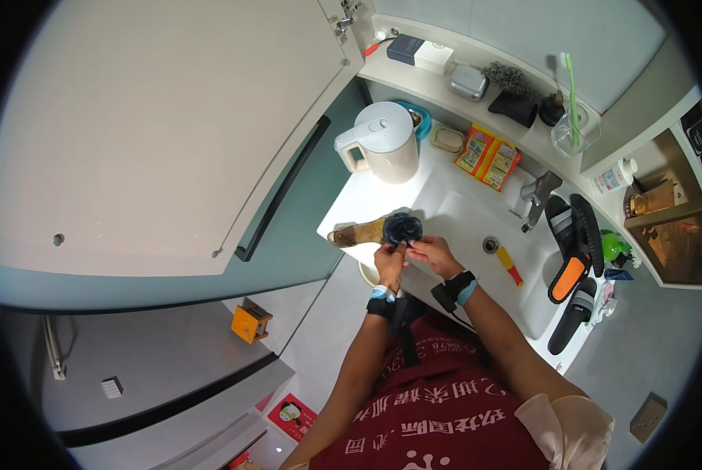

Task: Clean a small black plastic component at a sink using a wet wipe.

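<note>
At the left edge of the white washbasin, my left hand (391, 262) and my right hand (437, 256) meet at a dark, round, hollow-looking piece (402, 228). The fingertips of both hands are closed on its near rim. An amber-brown, shiny elongated thing (357, 234) lies on the counter just left of it, touching it; whether the two are one object I cannot tell. Beyond my hands stands a cream jug (388, 149) with a pale ribbed lid and a handle.
Right of my hands lies the basin (453, 211) with a yellow-and-red-handled tool (510, 266) beside the drain and a faucet (539, 200). Several black slippers (572, 235) stand along its right edge. A yellow-red packet (488, 157) rests behind. An open cabinet door (163, 141) fills the left.
</note>
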The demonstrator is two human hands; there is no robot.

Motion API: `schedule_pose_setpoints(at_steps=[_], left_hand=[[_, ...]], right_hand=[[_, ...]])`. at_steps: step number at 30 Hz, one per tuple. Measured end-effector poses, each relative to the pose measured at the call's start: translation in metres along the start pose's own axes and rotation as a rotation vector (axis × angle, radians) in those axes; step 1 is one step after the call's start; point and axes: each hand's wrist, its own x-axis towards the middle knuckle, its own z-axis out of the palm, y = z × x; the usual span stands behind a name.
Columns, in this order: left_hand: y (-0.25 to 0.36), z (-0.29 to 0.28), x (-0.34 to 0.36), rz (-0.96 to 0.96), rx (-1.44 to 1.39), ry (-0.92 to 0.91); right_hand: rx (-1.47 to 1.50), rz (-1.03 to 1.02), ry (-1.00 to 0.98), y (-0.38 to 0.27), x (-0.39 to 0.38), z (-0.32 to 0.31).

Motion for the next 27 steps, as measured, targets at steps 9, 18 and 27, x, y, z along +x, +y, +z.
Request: schedule_pose_setpoints(at_steps=[9, 18, 27], left_hand=[[0.003, -0.012, -0.004, 0.021, -0.224, -0.053], [-0.002, -0.021, 0.007, 0.268, 0.231, -0.158], [-0.028, -0.022, 0.025, 0.399, 0.333, -0.109]], right_hand=[[-0.064, 0.033, 0.085, -0.003, -0.003, 0.019], [-0.067, -0.016, 0.080, -0.004, -0.001, 0.025], [-0.213, -0.195, -0.198, 0.016, 0.026, -0.024]])
